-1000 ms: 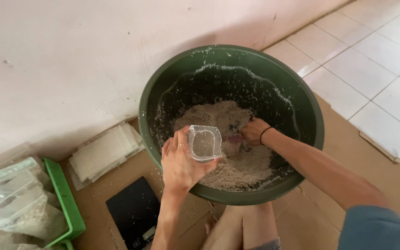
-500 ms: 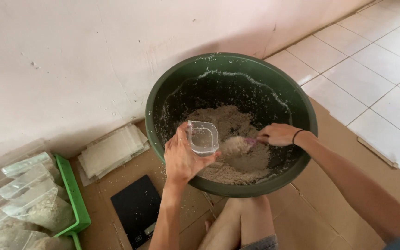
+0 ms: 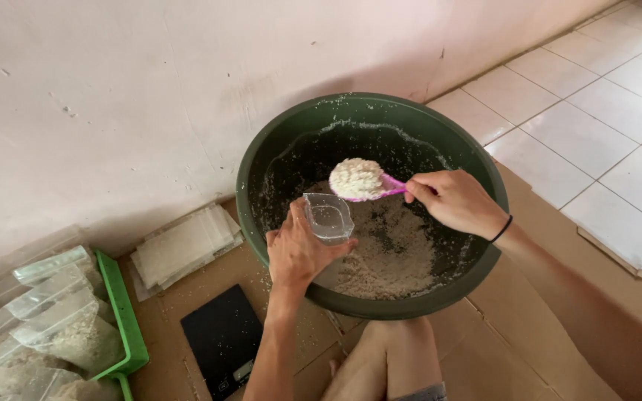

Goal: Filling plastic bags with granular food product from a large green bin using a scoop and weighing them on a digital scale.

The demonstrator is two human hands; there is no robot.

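**Count of the things seen**

One large green basin (image 3: 261, 160) was seen, with one heap of pale grain mix (image 3: 391, 256) in it. One pink scoop (image 3: 380, 187) and one small clear bag (image 3: 328, 219) were held, by two hands: the right hand (image 3: 455, 200) and the left hand (image 3: 299, 252). One black scale (image 3: 221, 338), one stack of empty bags (image 3: 183, 245) and one green tray (image 3: 120, 312) were counted; about four filled bags (image 3: 61, 327) were seen in it.

Both forearms were bare, without sleeves. The right hand (image 3: 455, 200) had a thin black band around the wrist. The left hand (image 3: 295, 252) wore nothing. At the bottom edge, a bare knee and grey shorts were visible.
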